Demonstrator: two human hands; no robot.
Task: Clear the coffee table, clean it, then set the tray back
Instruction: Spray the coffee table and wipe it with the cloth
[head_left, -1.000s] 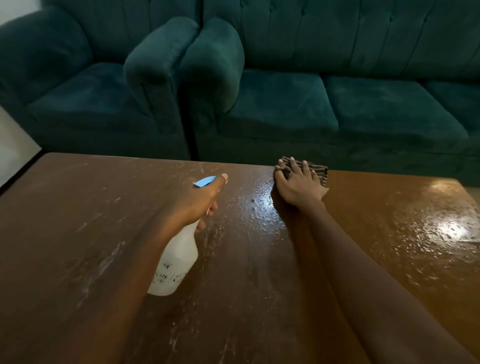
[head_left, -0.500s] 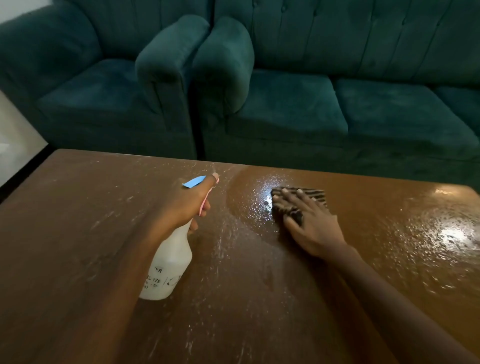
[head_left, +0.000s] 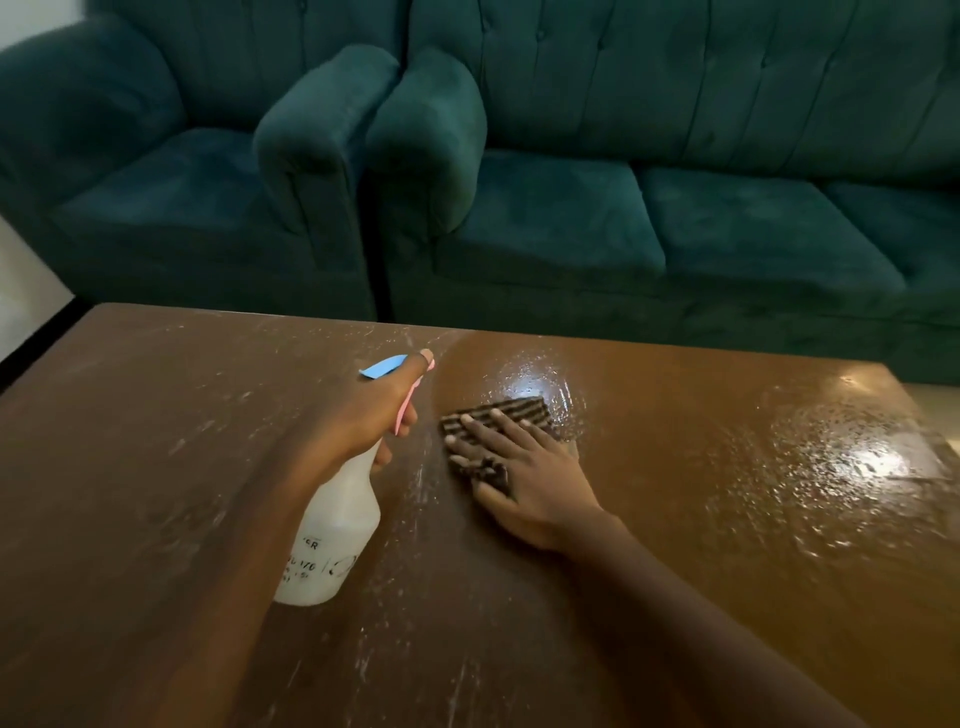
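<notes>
A brown wooden coffee table (head_left: 727, 545) fills the lower view; its left half is dusty and streaked, its right half wet and shiny. My left hand (head_left: 363, 415) grips the neck of a white spray bottle (head_left: 332, 545) with a blue nozzle and pink trigger, held above the table's middle. Just to its right my right hand (head_left: 524, 467) presses flat, fingers straight, on a dark striped cloth (head_left: 514, 410) lying on the wet tabletop. No tray is in view.
A dark green armchair (head_left: 171, 197) and a matching sofa (head_left: 675, 223) stand side by side right behind the table's far edge. Pale floor (head_left: 26, 280) shows at the far left.
My right hand has dragged the cloth from the table's far edge toward me and slightly left. The left hand holds the bottle in much the same place.
</notes>
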